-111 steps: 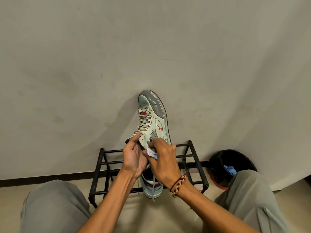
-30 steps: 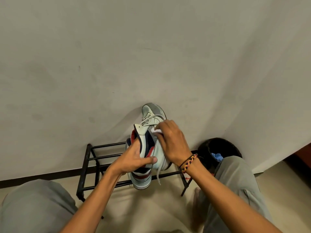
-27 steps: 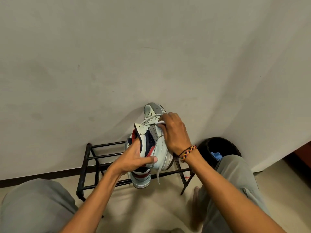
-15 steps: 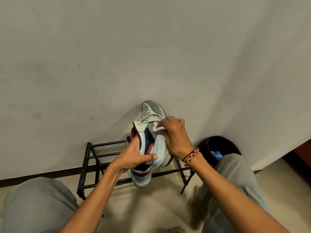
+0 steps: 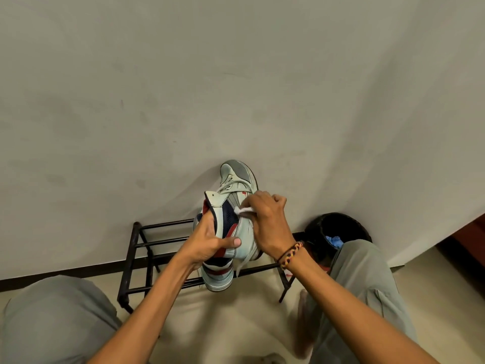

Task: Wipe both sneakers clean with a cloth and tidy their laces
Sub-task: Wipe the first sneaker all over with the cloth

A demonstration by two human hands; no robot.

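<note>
Sneaker point(image 5: 237, 206) held toe-up above black rack point(image 5: 147, 248), before the wall. Left hand point(image 5: 210, 245) gripping collar — thumb across outer side. Right hand point(image 5: 265, 222) curled round white cloth point(image 5: 244, 210), pressed to upper. Lace end point(image 5: 240, 266) dangling below.

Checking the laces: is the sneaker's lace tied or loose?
Loose, at least one end: a lace end dangles below the sneaker held in the left hand. The rest is hidden by the hands.
</note>
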